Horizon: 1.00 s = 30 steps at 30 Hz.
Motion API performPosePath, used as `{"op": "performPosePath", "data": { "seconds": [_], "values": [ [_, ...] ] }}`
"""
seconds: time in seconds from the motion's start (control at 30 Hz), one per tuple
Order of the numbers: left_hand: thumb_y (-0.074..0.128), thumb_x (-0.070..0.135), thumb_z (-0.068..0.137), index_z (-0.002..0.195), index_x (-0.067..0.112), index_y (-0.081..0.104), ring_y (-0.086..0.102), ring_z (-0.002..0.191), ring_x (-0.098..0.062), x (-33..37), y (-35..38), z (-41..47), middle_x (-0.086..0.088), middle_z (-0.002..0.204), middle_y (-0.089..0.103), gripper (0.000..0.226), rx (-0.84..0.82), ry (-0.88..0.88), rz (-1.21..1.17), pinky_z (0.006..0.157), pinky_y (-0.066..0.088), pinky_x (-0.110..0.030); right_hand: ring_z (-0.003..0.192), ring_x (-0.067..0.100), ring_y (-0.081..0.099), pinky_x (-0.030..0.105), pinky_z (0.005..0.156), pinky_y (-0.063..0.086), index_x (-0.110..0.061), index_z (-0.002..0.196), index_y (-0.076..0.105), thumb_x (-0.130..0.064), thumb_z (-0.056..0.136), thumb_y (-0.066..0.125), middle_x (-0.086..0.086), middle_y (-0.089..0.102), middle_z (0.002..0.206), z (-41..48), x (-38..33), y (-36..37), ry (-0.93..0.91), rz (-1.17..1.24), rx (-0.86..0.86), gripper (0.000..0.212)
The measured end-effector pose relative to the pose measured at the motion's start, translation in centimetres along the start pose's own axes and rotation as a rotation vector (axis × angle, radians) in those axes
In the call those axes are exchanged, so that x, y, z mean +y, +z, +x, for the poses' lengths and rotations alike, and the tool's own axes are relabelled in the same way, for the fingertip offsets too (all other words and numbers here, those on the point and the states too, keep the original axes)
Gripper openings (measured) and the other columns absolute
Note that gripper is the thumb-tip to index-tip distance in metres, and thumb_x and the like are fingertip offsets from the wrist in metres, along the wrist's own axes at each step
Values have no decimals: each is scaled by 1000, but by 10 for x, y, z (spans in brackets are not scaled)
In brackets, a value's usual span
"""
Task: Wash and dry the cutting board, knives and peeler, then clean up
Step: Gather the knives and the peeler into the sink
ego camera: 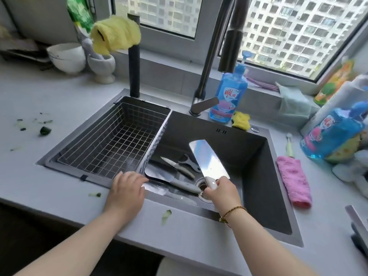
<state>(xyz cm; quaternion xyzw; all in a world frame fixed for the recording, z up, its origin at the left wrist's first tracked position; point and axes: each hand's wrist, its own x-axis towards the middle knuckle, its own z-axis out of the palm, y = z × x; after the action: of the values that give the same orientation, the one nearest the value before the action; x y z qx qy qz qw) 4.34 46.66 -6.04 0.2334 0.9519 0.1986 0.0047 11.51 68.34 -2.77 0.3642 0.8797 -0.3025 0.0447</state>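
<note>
The right hand (221, 191) grips a cleaver (209, 158) by its handle over the sink (258, 172). A second cleaver (159, 174), a small knife (176, 167) and the peeler (190, 162) lie on the sink floor. The left hand (126, 188) rests, fingers relaxed, on the sink's front rim beside the wire basket (111, 140). A pink cloth (293, 182) lies on the desk (29, 176) along the sink's right edge.

The right hand (222, 191) is holding a big knife (208, 158) up over the sink (258, 166). The left hand (127, 188) is resting on the sink's edge.
</note>
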Motion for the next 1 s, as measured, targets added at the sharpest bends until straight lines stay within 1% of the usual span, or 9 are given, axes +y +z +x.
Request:
{"op": "performPosePath", "data": {
  "seconds": [0.1,0.17,0.23,0.37,0.53,0.77,0.87,0.93,1.0],
  "values": [
    [17,33,81,113,17,63,45,124,-21,-4,8,4,2,120,58,58,39,-12,19,109,3,-30,80,26,50,24,56,34,-2,100,52,-22,81,57,7,50,87,24,14,-1,79,-62,-24,28],
    [24,29,81,94,14,70,62,103,-28,-7,13,4,-3,101,68,50,95,43,82,101,14,-32,77,26,48,24,48,29,-2,92,52,-19,81,57,9,50,84,38,18,-2,112,-87,-45,21],
    [31,23,79,83,15,71,67,89,-27,-11,15,4,-2,89,70,41,148,70,112,94,23,-32,75,25,46,24,53,32,-2,94,52,-18,81,58,9,50,82,53,20,-2,133,-88,-63,21],
    [33,21,80,83,15,70,57,99,-19,-14,20,6,-2,90,70,38,205,90,79,94,25,-34,64,23,51,18,43,35,-5,82,50,-17,83,55,5,50,71,80,27,8,217,-95,-101,13],
    [32,20,81,87,12,70,60,101,-25,-15,21,8,-4,94,69,40,186,88,71,97,23,-35,102,28,58,27,75,42,-3,109,57,-20,87,55,13,61,111,104,40,27,309,-179,-148,28],
    [32,19,82,91,8,70,42,106,-16,-16,23,7,-9,100,68,41,214,94,47,99,22,-34,101,28,59,27,76,44,-4,111,56,-23,83,61,12,63,108,137,51,38,378,-235,-159,34],
    [31,19,82,92,7,70,43,106,-18,-18,24,8,-10,102,67,41,194,84,37,103,17,-28,96,26,57,26,73,41,-7,97,57,-21,85,57,8,57,97,142,60,46,377,-361,-288,19],
    [32,19,82,93,6,70,43,107,-20,-17,25,8,-11,103,67,41,182,76,40,104,14,-25,99,25,55,26,81,44,-10,83,51,-18,85,57,5,50,93,146,67,49,384,-444,-363,10],
    [32,19,82,92,7,70,44,107,-20,-17,25,8,-10,104,67,41,170,72,45,107,12,-22,104,23,55,25,88,43,-12,89,52,-18,86,57,6,49,95,152,73,49,403,-480,-411,9]
  ]
}}
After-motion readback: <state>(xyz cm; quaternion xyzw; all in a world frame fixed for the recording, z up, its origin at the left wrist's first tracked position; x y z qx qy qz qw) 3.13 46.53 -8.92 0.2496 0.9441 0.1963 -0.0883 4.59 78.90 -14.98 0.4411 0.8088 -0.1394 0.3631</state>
